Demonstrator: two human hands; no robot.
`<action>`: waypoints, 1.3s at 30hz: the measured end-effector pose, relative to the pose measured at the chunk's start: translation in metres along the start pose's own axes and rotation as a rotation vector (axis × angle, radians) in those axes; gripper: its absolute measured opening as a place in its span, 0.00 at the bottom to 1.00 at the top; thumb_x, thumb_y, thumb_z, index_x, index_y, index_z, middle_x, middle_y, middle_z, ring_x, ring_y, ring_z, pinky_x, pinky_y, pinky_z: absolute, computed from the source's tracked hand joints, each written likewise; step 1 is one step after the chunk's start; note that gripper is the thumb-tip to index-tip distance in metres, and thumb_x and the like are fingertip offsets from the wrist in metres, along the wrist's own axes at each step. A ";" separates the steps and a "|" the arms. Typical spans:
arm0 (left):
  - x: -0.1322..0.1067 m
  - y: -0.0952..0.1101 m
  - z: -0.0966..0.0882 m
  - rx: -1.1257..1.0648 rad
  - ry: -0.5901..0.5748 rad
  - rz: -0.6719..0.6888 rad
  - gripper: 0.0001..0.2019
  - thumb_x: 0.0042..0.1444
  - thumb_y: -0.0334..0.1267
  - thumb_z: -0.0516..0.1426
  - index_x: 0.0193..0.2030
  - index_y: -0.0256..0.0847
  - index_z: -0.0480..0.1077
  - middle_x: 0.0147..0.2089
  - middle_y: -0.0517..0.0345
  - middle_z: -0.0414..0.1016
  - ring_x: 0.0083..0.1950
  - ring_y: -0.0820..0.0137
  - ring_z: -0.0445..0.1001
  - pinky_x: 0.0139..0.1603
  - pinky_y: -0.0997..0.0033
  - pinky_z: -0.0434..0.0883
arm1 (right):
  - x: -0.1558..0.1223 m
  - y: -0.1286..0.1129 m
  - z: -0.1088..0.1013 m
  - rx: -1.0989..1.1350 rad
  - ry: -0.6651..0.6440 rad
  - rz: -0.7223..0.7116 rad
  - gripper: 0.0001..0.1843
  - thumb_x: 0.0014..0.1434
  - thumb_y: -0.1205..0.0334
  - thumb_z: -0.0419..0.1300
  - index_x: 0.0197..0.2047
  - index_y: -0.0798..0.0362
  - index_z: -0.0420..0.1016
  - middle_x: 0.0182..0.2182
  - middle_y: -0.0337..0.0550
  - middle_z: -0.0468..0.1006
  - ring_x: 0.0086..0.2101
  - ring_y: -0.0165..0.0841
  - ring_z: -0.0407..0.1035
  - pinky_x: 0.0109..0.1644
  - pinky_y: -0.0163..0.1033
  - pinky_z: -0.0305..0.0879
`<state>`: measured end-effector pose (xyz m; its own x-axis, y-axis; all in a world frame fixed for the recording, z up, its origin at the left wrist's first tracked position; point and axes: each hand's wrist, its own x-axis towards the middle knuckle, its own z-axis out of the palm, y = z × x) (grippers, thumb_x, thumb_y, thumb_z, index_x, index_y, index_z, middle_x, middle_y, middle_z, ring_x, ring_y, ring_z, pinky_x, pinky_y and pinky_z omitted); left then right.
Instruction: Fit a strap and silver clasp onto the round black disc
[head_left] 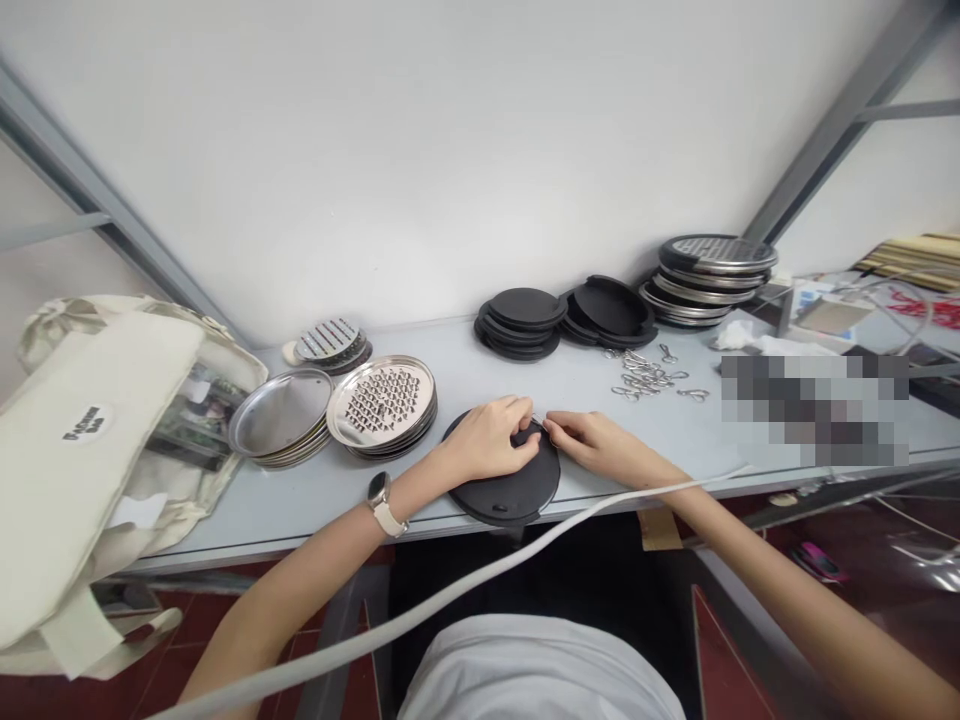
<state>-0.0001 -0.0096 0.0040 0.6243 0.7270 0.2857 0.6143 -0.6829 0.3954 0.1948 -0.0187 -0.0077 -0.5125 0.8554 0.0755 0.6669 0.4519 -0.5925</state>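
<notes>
We have one black disc (510,490) in hand. It is round, matte and dark all over, with a slightly raised rim and a small notch or tab on the edge nearest us. It lies flat on the grey table (300,500), right at the front edge, its near rim reaching that edge. Our left hand (487,440) covers its far left part, fingers curled down onto a small raised piece at the far rim. Our right hand (592,445) meets the same spot from the other side, fingertips pinched together; what sits between them is too small for us to tell.
</notes>
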 end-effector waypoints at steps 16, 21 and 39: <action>0.000 0.001 -0.001 0.079 -0.027 0.022 0.04 0.55 0.36 0.52 0.33 0.41 0.59 0.32 0.61 0.67 0.31 0.72 0.65 0.32 0.72 0.62 | 0.013 -0.001 -0.009 -0.055 -0.009 -0.098 0.12 0.63 0.61 0.46 0.29 0.52 0.62 0.19 0.34 0.63 0.20 0.26 0.56 0.27 0.33 0.49; 0.000 0.003 -0.001 0.119 -0.019 -0.004 0.04 0.55 0.38 0.52 0.33 0.41 0.60 0.31 0.61 0.68 0.30 0.72 0.66 0.30 0.72 0.60 | 0.015 0.003 -0.011 -0.040 -0.048 -0.104 0.15 0.64 0.59 0.46 0.29 0.54 0.67 0.18 0.34 0.63 0.20 0.26 0.55 0.26 0.32 0.50; 0.002 -0.001 0.005 0.220 -0.041 -0.010 0.06 0.55 0.42 0.51 0.33 0.42 0.61 0.27 0.62 0.70 0.28 0.69 0.70 0.27 0.71 0.58 | 0.014 0.007 -0.003 -0.088 -0.027 -0.142 0.14 0.64 0.64 0.45 0.29 0.53 0.66 0.22 0.40 0.70 0.23 0.29 0.61 0.30 0.33 0.54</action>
<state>0.0029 -0.0077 -0.0002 0.6341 0.7333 0.2454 0.7082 -0.6782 0.1963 0.1944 -0.0029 -0.0081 -0.6183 0.7749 0.1315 0.6311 0.5891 -0.5047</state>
